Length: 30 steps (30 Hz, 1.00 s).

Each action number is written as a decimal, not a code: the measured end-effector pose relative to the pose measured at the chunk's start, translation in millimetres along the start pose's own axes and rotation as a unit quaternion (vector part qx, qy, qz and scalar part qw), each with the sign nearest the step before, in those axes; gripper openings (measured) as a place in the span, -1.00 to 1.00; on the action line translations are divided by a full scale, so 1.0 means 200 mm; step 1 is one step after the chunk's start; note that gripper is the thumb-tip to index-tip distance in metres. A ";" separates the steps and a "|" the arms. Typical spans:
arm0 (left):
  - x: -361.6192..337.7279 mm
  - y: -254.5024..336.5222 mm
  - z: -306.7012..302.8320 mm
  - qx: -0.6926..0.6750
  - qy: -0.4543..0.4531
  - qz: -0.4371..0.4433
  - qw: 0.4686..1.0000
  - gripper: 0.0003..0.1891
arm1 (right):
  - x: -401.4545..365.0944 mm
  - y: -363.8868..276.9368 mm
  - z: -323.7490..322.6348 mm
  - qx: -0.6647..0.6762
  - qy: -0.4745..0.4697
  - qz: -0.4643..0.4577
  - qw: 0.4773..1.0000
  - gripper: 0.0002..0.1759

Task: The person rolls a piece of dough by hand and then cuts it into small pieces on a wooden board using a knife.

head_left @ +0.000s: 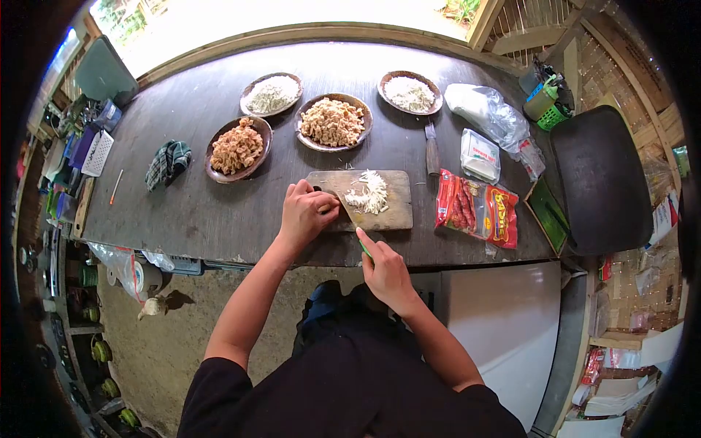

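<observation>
My right hand (387, 271) grips a knife (350, 214) by its green handle, with the blade angled over the wooden cutting board (400, 212). My left hand (310, 212) rests at the board's left side, fingers curled close to the blade. What those fingers hold is mostly hidden; a small dark piece shows beside them. Thin white shreds (374, 191) lie heaped on the board, to the right of the blade. Behind the board stands a brown plate (321, 146) of light-brown chopped pieces (332, 122).
Reddish-brown pieces fill another plate (212, 170). Two plates of white shreds (273, 93) (410, 93) stand farther back. To the right lie a wooden-handled blade (432, 153), a red sausage packet (476, 209) and plastic bags (496, 113). A checked cloth (168, 164) lies left.
</observation>
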<state>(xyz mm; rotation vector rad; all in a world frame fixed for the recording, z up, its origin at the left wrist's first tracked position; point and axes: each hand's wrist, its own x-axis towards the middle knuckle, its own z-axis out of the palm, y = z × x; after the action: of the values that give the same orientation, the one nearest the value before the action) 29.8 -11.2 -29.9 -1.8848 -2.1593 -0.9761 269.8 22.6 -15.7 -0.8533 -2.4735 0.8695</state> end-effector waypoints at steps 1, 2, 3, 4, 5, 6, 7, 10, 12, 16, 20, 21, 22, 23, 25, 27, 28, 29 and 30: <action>0.00 0.00 0.00 0.001 0.000 0.000 1.000 -0.89 | 0.01 0.00 0.01 -0.006 -0.001 0.002 1.000 -0.36; 0.00 0.01 -0.01 0.005 0.000 -0.001 1.000 -0.89 | 0.01 0.01 0.01 -0.006 0.000 0.001 1.000 -0.36; 0.00 0.01 -0.01 0.008 0.001 -0.002 1.000 -0.89 | 0.02 0.02 0.02 -0.003 0.009 -0.002 1.000 -0.37; 0.00 0.02 -0.02 0.008 0.003 0.000 1.000 -0.89 | 0.02 0.02 0.01 0.000 0.019 -0.005 1.000 -0.37; 0.00 0.03 -0.02 0.007 0.009 0.006 1.000 -0.89 | 0.01 0.03 0.01 0.000 0.020 -0.006 1.000 -0.37; 0.00 0.03 -0.02 0.005 0.015 0.012 1.000 -0.90 | 0.00 0.02 0.00 -0.002 0.021 -0.006 1.000 -0.37; 0.01 0.03 -0.02 0.006 0.016 0.011 1.000 -0.90 | 0.00 0.01 -0.01 -0.005 0.021 -0.005 1.000 -0.37; -0.01 0.03 -0.01 0.016 0.018 0.017 1.000 -0.90 | -0.04 -0.06 -0.04 0.028 0.019 0.002 0.999 -0.35; -0.01 0.02 -0.01 0.010 0.019 0.019 1.000 -0.90 | -0.04 -0.06 -0.03 0.023 0.014 0.008 1.000 -0.35; 0.00 0.02 -0.01 -0.019 0.015 0.013 1.000 -0.89 | 0.00 -0.01 0.03 -0.006 0.018 -0.006 1.000 -0.37; -0.01 0.02 -0.01 0.002 0.017 0.007 1.000 -0.89 | 0.03 0.02 0.02 -0.005 0.021 -0.004 1.000 -0.36; -0.01 0.02 -0.01 -0.004 0.022 -0.002 1.000 -0.89 | 0.03 0.02 0.01 0.000 0.029 -0.006 1.000 -0.36; 0.00 0.02 -0.01 -0.003 0.023 -0.001 1.000 -0.89 | 0.02 0.03 0.00 0.005 0.037 -0.007 0.999 -0.36; 0.00 0.02 -0.01 -0.004 0.020 -0.004 1.000 -0.89 | 0.02 0.03 -0.02 0.005 0.037 -0.008 0.999 -0.36; -0.01 0.03 -0.02 -0.004 0.015 -0.009 1.000 -0.89 | -0.01 0.01 -0.05 0.001 0.022 -0.011 1.000 -0.35; -0.01 0.02 -0.02 0.004 0.011 -0.007 1.000 -0.90 | -0.02 -0.02 -0.06 -0.001 0.011 -0.010 1.000 -0.36; -0.01 0.02 -0.02 0.004 0.010 -0.007 1.000 -0.90 | -0.03 -0.03 -0.06 -0.003 0.002 -0.009 1.000 -0.36; -0.01 0.02 -0.02 0.009 0.008 -0.007 1.000 -0.90 | -0.03 -0.03 -0.06 -0.003 0.001 -0.009 1.000 -0.36; -0.01 0.02 -0.02 0.015 0.006 -0.007 1.000 -0.90 | -0.03 -0.03 -0.05 0.001 -0.002 -0.006 1.000 -0.36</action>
<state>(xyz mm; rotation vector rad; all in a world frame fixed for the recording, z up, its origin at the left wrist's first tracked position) 32.2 -14.4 -26.7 -1.8481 -2.1714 -0.9509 277.5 19.5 -5.0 -0.8356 -2.4781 0.8706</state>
